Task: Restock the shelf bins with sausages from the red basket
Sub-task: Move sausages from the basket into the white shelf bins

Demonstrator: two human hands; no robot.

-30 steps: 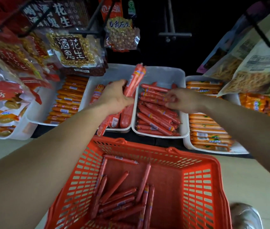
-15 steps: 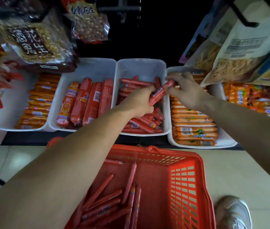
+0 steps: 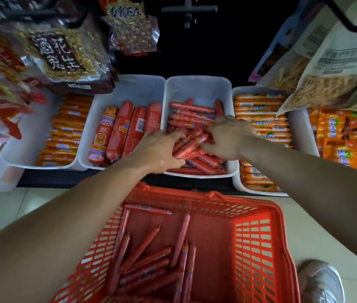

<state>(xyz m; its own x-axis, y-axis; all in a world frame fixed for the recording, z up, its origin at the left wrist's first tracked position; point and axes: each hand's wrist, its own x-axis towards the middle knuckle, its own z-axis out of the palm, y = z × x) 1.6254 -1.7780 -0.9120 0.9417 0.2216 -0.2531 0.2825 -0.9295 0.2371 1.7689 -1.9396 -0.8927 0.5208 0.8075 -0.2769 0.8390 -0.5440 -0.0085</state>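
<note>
The red basket sits on the floor below me with several thin red sausages lying in it. Above it a white bin on the shelf holds a pile of small red sausages. My left hand and my right hand are both down in that bin, fingers closed around a bunch of small red sausages between them. The bin to the left holds thick red sausages.
Further white bins hold orange sausages at the left and at the right. Snack bags hang above at left and right. Orange packs lie at far right. My shoe stands on the tiled floor.
My left hand laid the thick sausage in the left bin, then moved to the small-sausage bin. Both hands dropped from passing one sausage to gripping a bunch on the pile.
</note>
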